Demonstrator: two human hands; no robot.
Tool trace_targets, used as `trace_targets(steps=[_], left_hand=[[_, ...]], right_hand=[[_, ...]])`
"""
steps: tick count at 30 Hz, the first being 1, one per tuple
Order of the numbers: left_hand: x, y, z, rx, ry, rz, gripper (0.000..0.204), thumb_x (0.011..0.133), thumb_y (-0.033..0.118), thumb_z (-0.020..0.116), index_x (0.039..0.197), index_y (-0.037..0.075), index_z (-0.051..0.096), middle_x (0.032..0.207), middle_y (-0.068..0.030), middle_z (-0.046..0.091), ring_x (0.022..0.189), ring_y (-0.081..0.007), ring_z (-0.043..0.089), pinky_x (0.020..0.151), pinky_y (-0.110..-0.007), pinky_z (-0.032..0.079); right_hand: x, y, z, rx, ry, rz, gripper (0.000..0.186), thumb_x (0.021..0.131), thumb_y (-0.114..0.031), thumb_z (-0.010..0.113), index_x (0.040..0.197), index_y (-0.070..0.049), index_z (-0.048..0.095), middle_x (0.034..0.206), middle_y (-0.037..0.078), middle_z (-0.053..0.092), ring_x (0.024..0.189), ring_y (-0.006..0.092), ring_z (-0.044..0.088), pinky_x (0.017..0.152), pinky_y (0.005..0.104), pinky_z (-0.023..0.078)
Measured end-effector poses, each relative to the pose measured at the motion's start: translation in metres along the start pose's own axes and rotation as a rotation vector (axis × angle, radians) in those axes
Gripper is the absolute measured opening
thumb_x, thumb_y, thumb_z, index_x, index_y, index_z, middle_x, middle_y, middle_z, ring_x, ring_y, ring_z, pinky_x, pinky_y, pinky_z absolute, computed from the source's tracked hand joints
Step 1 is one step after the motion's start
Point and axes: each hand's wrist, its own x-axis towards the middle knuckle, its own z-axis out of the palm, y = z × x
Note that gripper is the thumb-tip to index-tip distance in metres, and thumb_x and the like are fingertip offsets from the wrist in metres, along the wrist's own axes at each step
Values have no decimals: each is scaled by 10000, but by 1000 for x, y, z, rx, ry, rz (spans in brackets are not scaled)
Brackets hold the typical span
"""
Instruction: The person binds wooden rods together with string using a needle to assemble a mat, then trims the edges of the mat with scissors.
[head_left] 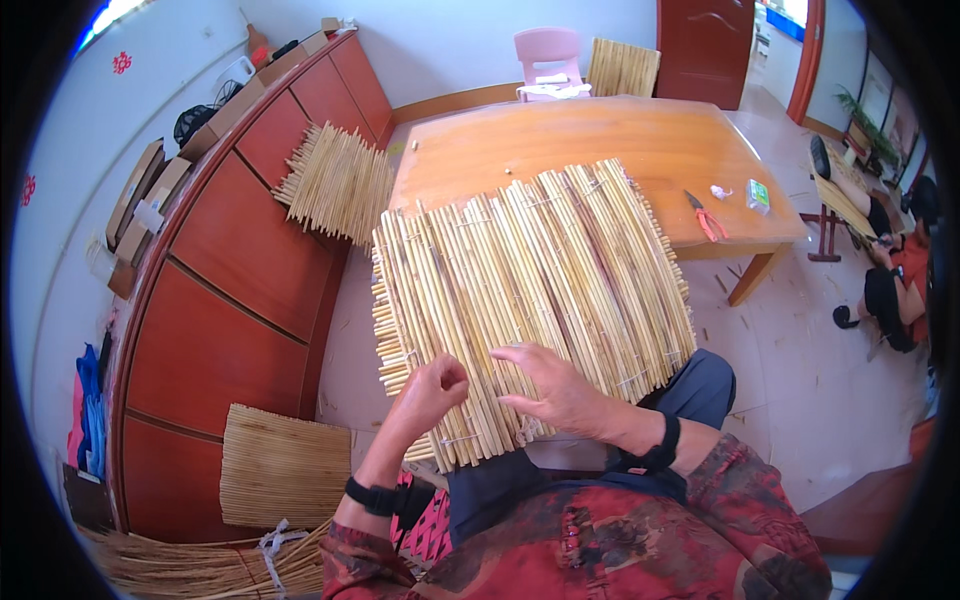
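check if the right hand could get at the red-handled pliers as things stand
Probably yes, with a stretch: the pliers lie uncovered on the table, right of the stick mat, and the right hand looks open.

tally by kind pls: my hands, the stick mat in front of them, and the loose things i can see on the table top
Left hand and right hand: 2
Stick mat: 1
Red-handled pliers: 1
Small green and white box: 1
Crumpled white scrap: 1
Small yellowish bits: 2
Total: 8
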Motion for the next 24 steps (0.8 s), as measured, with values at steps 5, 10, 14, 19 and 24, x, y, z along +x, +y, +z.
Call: trace_targets(steps=[5,10,14,19,24], left_hand=[[-18,27,-1,-276,-69,124,117,805,32,558,921,27,543,700,13,525,646,-39,489,553,-193,416],[-9,19,-23,-300,42,226,87,793,30,594,881,28,597,657,50,479,602,-24,431,532,-170,356],[-1,-3,-19,-198,171,298,33,769,12,611,802,9,612,681,21,536,637,-41,468,551,-173,373],[17,-17,-20,-330,360,215,33,799,15,576,780,3,600,661,47,518,604,-18,437,529,-153,355],[31,-32,-22,-368,367,237,30,803,34,590,780,16,587,673,64,469,624,-15,386,533,-161,310]], right_hand=[[-4,-14,-13,582,-522,618,288,806,-196,565,1038,-26,556,769,77,592,636,147,551,577,258,443],[-27,-12,-104,603,-579,882,215,847,-218,537,906,-40,643,614,-18,529,498,43,438,445,192,354],[-38,-36,-208,445,-321,1017,138,808,-134,571,807,-12,635,597,-1,535,427,34,441,384,164,340],[-76,-64,-316,453,114,779,187,817,-115,534,699,26,565,548,24,456,390,60,406,340,174,327],[-110,-77,-378,421,385,670,201,827,-163,551,729,13,536,537,-2,406,401,30,331,334,151,269]])
